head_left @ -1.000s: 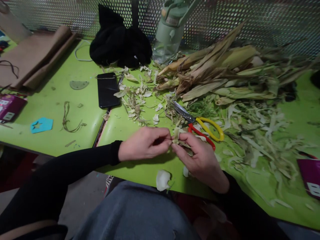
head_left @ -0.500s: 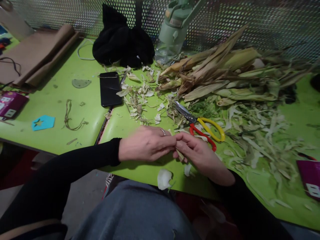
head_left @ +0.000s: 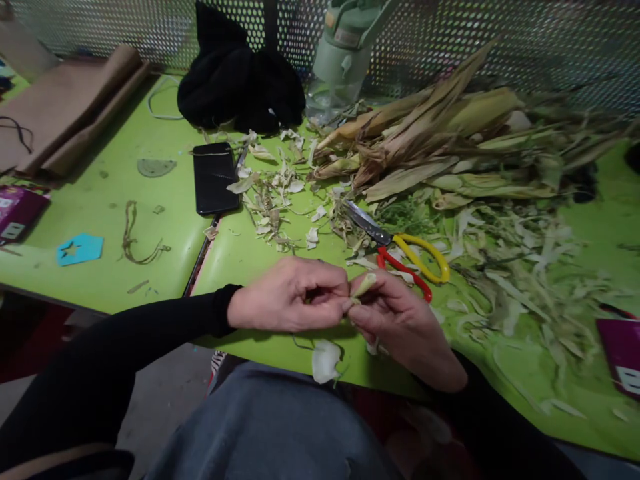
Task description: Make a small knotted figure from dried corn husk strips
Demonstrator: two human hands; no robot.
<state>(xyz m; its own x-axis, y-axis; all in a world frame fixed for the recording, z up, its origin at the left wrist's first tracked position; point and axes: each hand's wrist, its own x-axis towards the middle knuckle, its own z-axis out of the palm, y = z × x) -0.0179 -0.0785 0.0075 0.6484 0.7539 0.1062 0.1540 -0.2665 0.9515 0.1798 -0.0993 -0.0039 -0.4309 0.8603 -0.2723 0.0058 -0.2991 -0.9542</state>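
Between my two hands is a small rolled piece of pale green corn husk (head_left: 365, 285), its end poking up above the fingers. My right hand (head_left: 400, 320) is closed, pinching the husk between thumb and fingers. From the other side my left hand (head_left: 295, 293) pinches at the husk's lower part, its fingertips meeting the right thumb; what exactly they hold there is partly hidden. Just beyond the right hand lie scissors (head_left: 385, 239) with one red and one yellow handle. A white curved husk piece (head_left: 327, 361) lies at the table's front edge, below my hands.
A heap of dried corn husks (head_left: 425, 147) fills the back right, with shredded strips (head_left: 535, 287) in front. A phone (head_left: 216, 179), black cloth (head_left: 240, 87), bottle (head_left: 340, 60), blue tag (head_left: 80, 249) and brown paper (head_left: 75, 113) are on the green table (head_left: 165, 267).
The husk piece has come up into sight above the fingers, where it pointed down below them before. My hands have turned, and the left fingers have curled into a pinch.
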